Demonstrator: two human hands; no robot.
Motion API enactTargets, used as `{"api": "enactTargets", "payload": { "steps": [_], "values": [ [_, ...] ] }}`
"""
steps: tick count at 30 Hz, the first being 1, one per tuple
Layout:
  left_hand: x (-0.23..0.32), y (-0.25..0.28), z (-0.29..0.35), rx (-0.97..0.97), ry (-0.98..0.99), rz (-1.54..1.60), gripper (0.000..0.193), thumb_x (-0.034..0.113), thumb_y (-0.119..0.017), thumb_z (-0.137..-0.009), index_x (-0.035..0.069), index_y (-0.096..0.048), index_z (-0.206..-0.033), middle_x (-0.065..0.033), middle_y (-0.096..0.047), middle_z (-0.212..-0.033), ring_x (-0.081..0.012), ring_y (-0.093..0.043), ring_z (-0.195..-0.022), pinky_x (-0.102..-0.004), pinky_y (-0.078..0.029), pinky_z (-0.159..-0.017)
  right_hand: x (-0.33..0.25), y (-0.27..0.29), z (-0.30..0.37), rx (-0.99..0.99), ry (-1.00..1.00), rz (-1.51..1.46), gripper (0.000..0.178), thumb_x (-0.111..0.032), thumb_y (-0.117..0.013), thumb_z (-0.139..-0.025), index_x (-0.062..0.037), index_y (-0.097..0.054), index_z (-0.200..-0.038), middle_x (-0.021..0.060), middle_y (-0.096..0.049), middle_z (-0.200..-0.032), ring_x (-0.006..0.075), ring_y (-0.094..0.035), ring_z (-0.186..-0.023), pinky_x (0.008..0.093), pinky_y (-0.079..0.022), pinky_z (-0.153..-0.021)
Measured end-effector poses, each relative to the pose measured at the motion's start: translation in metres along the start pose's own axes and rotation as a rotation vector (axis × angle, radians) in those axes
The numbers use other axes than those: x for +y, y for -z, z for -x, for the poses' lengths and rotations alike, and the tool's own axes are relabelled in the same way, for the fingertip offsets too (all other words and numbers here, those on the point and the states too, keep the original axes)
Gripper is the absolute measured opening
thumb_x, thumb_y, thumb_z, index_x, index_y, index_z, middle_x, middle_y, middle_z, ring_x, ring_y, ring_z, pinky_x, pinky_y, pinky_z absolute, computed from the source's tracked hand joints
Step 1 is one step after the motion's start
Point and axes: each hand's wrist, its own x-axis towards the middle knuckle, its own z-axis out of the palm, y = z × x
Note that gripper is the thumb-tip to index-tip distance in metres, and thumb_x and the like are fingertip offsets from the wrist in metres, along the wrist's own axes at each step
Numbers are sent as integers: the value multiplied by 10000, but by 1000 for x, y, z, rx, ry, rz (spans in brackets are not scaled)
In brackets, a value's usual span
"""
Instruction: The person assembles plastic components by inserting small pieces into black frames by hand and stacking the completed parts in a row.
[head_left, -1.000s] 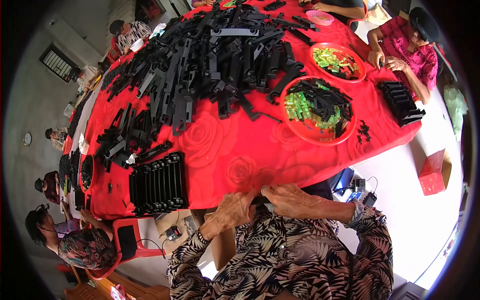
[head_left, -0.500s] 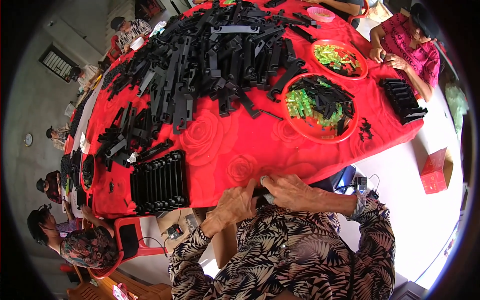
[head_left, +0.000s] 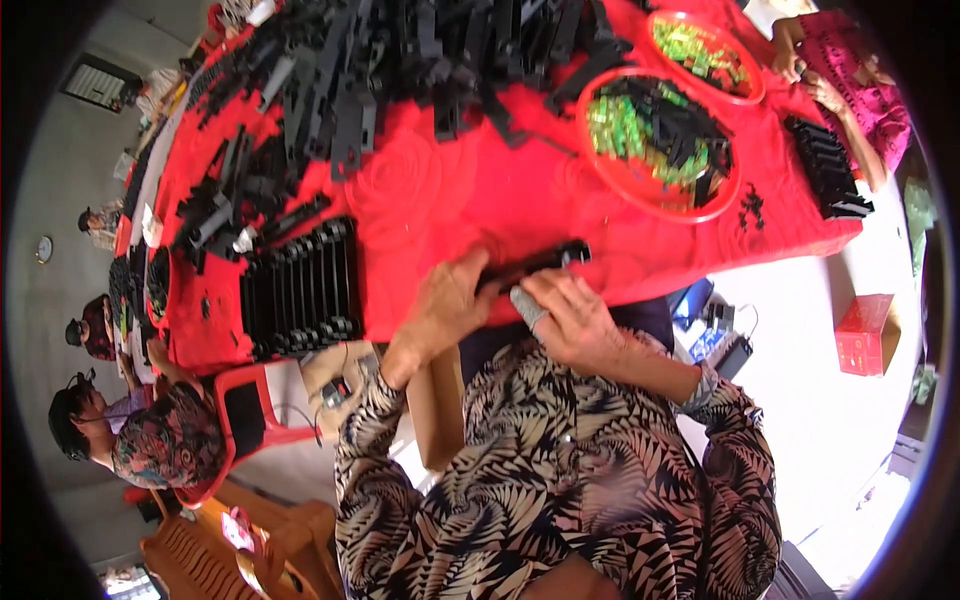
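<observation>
A long black plastic strip (head_left: 562, 256) with notched ends lies at the near edge of the red-covered table, tilted up toward the right. My left hand (head_left: 447, 305) grips its left end, the fingers slightly blurred. My right hand (head_left: 578, 325) holds it near the middle, a grey finger cover (head_left: 528, 308) on one finger. Left of my hands, a row of similar black strips (head_left: 300, 288) is lined up side by side. Beyond them sits a large loose heap of black strips (head_left: 400, 60).
At the right stand two red basins, the nearer (head_left: 690, 217) with green and black pieces, the farther (head_left: 752, 100) with mostly green ones. Small black pieces (head_left: 750, 205) lie beside them. Another person's hands (head_left: 815, 85) work past a second strip row (head_left: 828, 170). A red chair (head_left: 255, 400) stands left.
Both hands have moved forward from the table's edge, bringing the black strip into plain sight. The whole view has tipped, so the table appears higher.
</observation>
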Motion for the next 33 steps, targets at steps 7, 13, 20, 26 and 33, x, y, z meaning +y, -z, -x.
{"api": "enactTargets", "payload": {
  "steps": [7,13,20,26,33],
  "values": [
    [4,12,-5,-28,-74,185,321,69,-666,-842,-1,-541,-1129,-217,-627,-979,-410,-617,-914,-434,-484,-794,11,-10,9,141,-113,-88,230,60,-651,-640,95,-614,-865,231,-616,-1089,364,-614,-971,455,-544,-782],
    [5,17,2,-80,-118,188,387,21,-655,-850,-18,-548,-1220,-225,-647,-1054,-354,-642,-989,-378,-491,-867,7,-7,12,135,-129,-138,293,60,-657,-636,104,-630,-924,221,-612,-1106,358,-610,-994,447,-544,-793],
    [2,-7,7,84,-248,216,351,-26,-601,-830,-16,-578,-1180,-247,-626,-997,-424,-625,-903,-431,-503,-781,2,-8,6,3,-19,-66,437,-69,-631,-677,66,-639,-1092,203,-590,-1166,348,-586,-1068,465,-510,-884],
    [19,-15,13,101,-121,63,334,-75,-566,-832,5,-598,-1154,-238,-628,-990,-455,-623,-883,-464,-522,-703,4,-4,-4,-54,-11,-53,352,-129,-617,-708,52,-624,-1010,207,-598,-1149,337,-584,-1050,460,-474,-938],
    [27,-5,9,31,-92,-97,332,-45,-546,-847,14,-596,-1171,-249,-628,-1013,-460,-625,-887,-485,-526,-722,9,-1,-13,-58,-73,-187,256,-107,-618,-695,21,-595,-915,176,-596,-1053,306,-588,-970,402,-500,-866]
  ]
}}
